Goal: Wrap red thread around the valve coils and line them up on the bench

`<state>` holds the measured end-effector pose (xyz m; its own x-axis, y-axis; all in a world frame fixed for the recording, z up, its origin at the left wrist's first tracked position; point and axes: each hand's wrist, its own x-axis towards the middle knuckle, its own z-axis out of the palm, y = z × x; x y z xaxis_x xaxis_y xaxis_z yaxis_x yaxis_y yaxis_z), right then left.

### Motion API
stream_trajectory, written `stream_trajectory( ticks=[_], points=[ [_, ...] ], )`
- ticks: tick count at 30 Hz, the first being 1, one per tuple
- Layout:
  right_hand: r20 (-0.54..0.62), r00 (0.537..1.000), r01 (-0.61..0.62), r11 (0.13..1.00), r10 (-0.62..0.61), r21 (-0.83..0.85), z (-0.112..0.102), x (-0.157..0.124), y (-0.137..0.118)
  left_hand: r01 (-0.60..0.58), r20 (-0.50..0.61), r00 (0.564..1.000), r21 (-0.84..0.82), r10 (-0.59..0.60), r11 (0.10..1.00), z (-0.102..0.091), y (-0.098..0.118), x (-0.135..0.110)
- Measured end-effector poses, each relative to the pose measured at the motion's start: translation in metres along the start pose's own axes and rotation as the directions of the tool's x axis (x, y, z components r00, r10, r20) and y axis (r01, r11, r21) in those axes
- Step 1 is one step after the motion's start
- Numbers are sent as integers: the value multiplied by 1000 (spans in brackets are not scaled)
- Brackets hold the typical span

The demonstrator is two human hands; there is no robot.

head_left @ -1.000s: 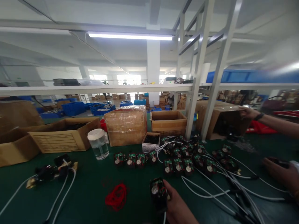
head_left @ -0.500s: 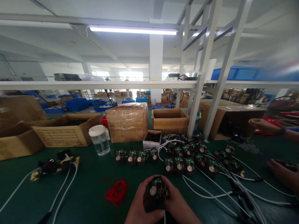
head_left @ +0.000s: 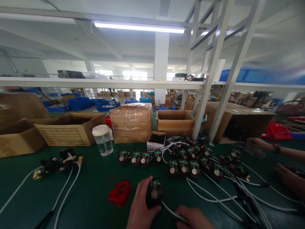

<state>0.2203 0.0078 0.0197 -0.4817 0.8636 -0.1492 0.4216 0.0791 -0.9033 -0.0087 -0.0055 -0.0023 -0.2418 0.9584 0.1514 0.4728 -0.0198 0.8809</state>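
My left hand (head_left: pixel 141 203) is wrapped round a black housing (head_left: pixel 154 191) with a green circuit board, red wires and a round silver part facing up. From its lower right side runs a white cable (head_left: pixel 169 210). My right hand (head_left: pixel 193 218) is closed on that cable near the bottom edge, a short way from the housing. Left of my left hand lies a tangle of red rubber bands or wire loops (head_left: pixel 119 193); which of the two I cannot tell. Similar circuit-board housings (head_left: pixel 184 166) sit in rows just beyond my hands.
Several white cables (head_left: pixel 214 200) cross the table on the right. A co-worker's hands (head_left: pixel 259 143) are at the far right by an open carton (head_left: pixel 247 124). A water jug (head_left: pixel 103 140), cardboard boxes (head_left: pixel 131 124) and a metal post (head_left: pixel 209 76) stand along the back.
My right hand has left the housing and moved down to the right onto the white cable. The housing is turned in my left hand. A co-worker's hand has lowered toward the table.
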Motion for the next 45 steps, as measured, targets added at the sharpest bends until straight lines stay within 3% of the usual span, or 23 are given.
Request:
stream_trajectory(
  ticks=[2, 4, 7, 9, 11, 15, 17, 20, 24, 32, 42, 45],
  points=[
    [-29, 999, 23, 958, -33, -284, -22, 4, -5, -23, 0, 1000, 51, 23, 998, 3, -4, -1],
    [-70, 995, 27, 847, -75, -531, -36, 14, -11, -64, 7, 998, 101, 63, 993, 5, -6, -3],
    [-99, 975, 68, 690, -200, -720, -38, 34, -18, -144, -13, 989, 212, 150, 966, 10, -5, -9],
    [-115, 954, 95, 641, -278, -761, -32, 48, -17, -182, -67, 974, 328, 215, 927, 17, -1, -14],
    [-153, 939, 91, 653, -307, -752, -23, 59, -11, -173, -148, 952, 460, 267, 871, 25, 5, -18],
    [-184, 924, 91, 662, -334, -744, -9, 66, 10, -142, -276, 873, 646, 403, 750, 40, 14, -20],
    [-192, 915, 86, 638, -354, -765, -2, 65, 18, -167, -285, 826, 699, 485, 696, 42, 14, -19],
    [-197, 906, 84, 614, -375, -785, 5, 64, 23, -208, -229, 802, 759, 552, 617, 38, 8, -20],
    [-179, 899, 110, 602, -401, -791, 10, 65, 25, -262, -152, 804, 778, 575, 572, 35, -2, -23],
    [-118, 890, 180, 577, -441, -797, 9, 70, 43, -289, -114, 814, 770, 569, 568, 39, -8, -20],
    [-110, 832, 281, 586, -543, -760, 3, 78, 65, -312, -17, 911, 624, 411, 717, 25, 0, -26],
    [-166, 799, 307, 629, -578, -715, 3, 76, 64, -288, -83, 921, 517, 382, 806, 12, 2, -31]
  ],
)
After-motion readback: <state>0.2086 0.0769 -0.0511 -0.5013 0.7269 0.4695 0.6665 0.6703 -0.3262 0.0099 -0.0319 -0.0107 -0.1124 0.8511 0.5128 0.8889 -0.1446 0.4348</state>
